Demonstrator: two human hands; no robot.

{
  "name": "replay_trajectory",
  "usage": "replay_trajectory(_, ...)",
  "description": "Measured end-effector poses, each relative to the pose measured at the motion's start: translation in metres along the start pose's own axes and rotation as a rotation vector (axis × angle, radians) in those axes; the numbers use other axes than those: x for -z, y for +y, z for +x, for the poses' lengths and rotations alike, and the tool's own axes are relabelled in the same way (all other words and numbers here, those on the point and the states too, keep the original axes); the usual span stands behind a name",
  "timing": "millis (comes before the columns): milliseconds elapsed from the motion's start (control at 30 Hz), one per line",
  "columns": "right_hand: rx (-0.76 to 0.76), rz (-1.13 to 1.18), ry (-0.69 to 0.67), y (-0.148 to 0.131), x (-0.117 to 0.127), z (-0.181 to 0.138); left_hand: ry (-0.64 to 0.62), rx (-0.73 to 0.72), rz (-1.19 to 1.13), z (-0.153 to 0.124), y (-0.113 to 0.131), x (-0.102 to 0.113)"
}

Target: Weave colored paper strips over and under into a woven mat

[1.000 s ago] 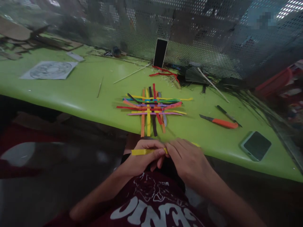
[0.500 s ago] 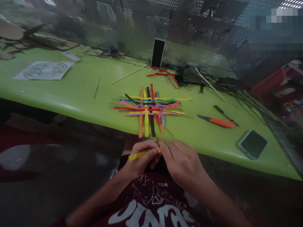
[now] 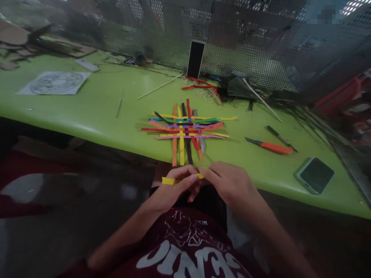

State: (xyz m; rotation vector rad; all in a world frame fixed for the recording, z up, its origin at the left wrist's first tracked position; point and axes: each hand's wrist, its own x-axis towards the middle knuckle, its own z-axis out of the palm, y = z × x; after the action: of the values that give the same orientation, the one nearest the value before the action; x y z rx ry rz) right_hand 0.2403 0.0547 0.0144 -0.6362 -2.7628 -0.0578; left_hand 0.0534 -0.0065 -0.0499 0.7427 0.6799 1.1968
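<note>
A yellow strip [image 3: 168, 180] runs between my two hands, over my lap at the table's front edge. My left hand [image 3: 176, 187] pinches it under the thumb, with one end sticking out to the left. The fingers of my right hand [image 3: 228, 179] close on the strip's other end, which they mostly cover. Just beyond my hands lies a woven mat of coloured strips [image 3: 185, 127], crossing one another, with loose ends spreading on all sides. Its lower orange, yellow and black ends reach toward the table edge near my fingers.
On the green table [image 3: 116, 131], an orange-handled knife [image 3: 276, 148], a dark slim blade or pen [image 3: 281, 138] and a phone [image 3: 315, 175] lie at right. Another phone [image 3: 196, 60] leans upright at the back by red strips [image 3: 199, 85]. A printed sheet [image 3: 58, 83] lies left.
Both hands and the yellow strip have risen slightly and moved a little right in view. More of the strip shows between the hands. The view has shifted slightly.
</note>
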Motion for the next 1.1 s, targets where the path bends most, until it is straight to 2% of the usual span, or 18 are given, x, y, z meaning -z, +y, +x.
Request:
replay_trajectory(100,0.027,0.049,0.023,-0.001,-0.008,-0.001,0.016,0.006,0.069,0.0,0.003,0.004)
replay_trajectory(200,0.01,0.137,0.067,-0.006,-0.022,-0.003,-0.009,-0.028,0.027,-0.003,0.004,0.006)
replay_trajectory(300,-0.033,0.214,0.074,-0.01,-0.032,-0.007,-0.055,-0.134,-0.022,-0.007,0.007,0.008)
replay_trajectory(400,-0.115,0.326,0.055,-0.006,-0.028,-0.013,-0.082,-0.267,-0.039,-0.011,0.016,0.014)
replay_trajectory(500,-0.34,0.605,-0.007,0.006,-0.016,-0.019,-0.03,-0.348,-0.022,-0.011,0.027,0.021)
replay_trajectory(600,-0.607,1.067,-0.033,0.012,-0.013,-0.023,0.073,-0.319,-0.015,-0.008,0.032,0.026)
replay_trajectory(700,-0.716,1.45,0.029,0.009,-0.026,-0.025,0.155,-0.278,-0.077,-0.007,0.03,0.027)
replay_trajectory(800,-0.783,1.588,0.087,0.007,-0.041,-0.026,0.18,-0.287,-0.132,-0.011,0.028,0.029)
replay_trajectory(900,-0.76,1.61,0.071,0.011,-0.046,-0.029,0.168,-0.315,-0.121,-0.019,0.033,0.033)
replay_trajectory(1100,-0.57,1.572,-0.133,0.024,-0.042,-0.049,0.069,-0.358,-0.15,-0.031,0.043,0.037)
